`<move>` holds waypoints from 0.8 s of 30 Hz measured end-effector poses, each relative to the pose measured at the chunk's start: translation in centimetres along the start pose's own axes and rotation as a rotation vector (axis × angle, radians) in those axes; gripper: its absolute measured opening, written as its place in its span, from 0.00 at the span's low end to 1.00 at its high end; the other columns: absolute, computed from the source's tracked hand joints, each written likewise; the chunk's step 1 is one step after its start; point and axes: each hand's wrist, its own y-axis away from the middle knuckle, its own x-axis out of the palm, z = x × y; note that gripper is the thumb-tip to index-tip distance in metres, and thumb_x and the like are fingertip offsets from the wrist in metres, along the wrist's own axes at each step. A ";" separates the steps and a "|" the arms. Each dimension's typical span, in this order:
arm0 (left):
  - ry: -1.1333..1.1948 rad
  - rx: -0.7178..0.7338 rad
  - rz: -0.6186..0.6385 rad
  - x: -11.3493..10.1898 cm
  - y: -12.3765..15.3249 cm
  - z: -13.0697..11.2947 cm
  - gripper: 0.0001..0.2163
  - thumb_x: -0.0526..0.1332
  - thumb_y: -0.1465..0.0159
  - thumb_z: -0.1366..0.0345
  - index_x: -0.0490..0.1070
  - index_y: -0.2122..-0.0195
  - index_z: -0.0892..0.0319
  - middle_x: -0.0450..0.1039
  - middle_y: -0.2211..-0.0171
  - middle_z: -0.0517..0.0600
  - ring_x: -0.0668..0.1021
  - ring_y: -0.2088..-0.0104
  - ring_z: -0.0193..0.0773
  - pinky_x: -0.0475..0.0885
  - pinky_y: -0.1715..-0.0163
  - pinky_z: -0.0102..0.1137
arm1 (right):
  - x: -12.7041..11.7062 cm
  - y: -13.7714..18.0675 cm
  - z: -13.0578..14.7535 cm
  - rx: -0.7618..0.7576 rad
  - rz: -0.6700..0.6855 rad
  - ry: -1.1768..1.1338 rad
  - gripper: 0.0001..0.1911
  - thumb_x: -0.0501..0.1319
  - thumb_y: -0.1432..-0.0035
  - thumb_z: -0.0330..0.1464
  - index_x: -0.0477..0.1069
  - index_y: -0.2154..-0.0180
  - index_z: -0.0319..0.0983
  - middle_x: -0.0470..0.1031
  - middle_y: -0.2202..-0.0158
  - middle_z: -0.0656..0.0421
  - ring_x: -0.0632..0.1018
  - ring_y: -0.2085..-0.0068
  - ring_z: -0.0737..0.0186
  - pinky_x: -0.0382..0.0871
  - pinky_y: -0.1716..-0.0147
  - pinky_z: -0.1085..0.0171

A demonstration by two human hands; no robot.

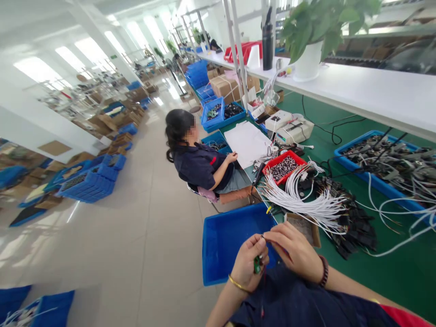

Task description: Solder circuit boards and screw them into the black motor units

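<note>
My left hand point(248, 262), with a gold bangle at the wrist, is closed around a small green circuit board point(257, 265). A thin dark-red wire hangs below that hand. My right hand point(294, 250), wearing a dark beaded bracelet, meets the left at the fingertips. Its thumb and fingers are pinched at something small and dark, too tiny to name. Both hands are above my lap, by the bench edge. Just beyond them lie a blue bin point(221, 245) and an open cardboard box point(304, 229), partly covered by my right hand.
On the green bench lie a bundle of white cables point(299, 200), black parts point(357, 222) and a red tray point(284, 167) of small parts. A blue tray point(384, 181) of cabled parts stands right. A seated co-worker point(200, 159) is ahead. A white shelf point(368, 91) overhangs the bench.
</note>
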 end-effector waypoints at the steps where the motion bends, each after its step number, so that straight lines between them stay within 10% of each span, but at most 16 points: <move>1: 0.006 0.012 -0.008 -0.2 -0.2 0.2 0.26 0.79 0.53 0.51 0.63 0.71 0.59 0.57 0.81 0.38 0.56 0.81 0.24 0.50 0.79 0.25 | 0.4 0.3 -0.2 -0.012 0.005 0.029 0.16 0.53 0.30 0.25 0.70 0.45 0.41 0.77 0.56 0.52 0.75 0.59 0.56 0.72 0.59 0.58; 8: -0.040 0.017 -0.023 -1.3 -1.4 1.2 0.27 0.80 0.55 0.51 0.65 0.70 0.59 0.58 0.83 0.37 0.56 0.83 0.23 0.47 0.80 0.25 | 2.2 1.6 -1.6 0.083 0.010 -0.112 0.28 0.57 0.37 0.25 0.60 0.37 0.40 0.75 0.49 0.50 0.79 0.53 0.57 0.77 0.53 0.60; 15: -0.061 -0.054 0.029 -2.1 -2.6 2.2 0.32 0.81 0.66 0.46 0.64 0.73 0.58 0.59 0.85 0.39 0.56 0.85 0.23 0.44 0.82 0.27 | 1.4 0.2 -2.8 0.171 0.212 -0.293 0.08 0.57 0.35 0.27 0.73 0.57 0.41 0.76 0.59 0.55 0.79 0.56 0.58 0.76 0.55 0.62; 24: -0.063 -0.025 0.032 -2.8 -3.1 2.8 0.32 0.80 0.65 0.43 0.65 0.73 0.58 0.59 0.85 0.39 0.56 0.85 0.24 0.45 0.82 0.28 | 1.3 0.2 -3.4 0.106 0.164 -0.231 0.11 0.58 0.36 0.29 0.74 0.52 0.41 0.79 0.57 0.53 0.81 0.55 0.57 0.76 0.55 0.64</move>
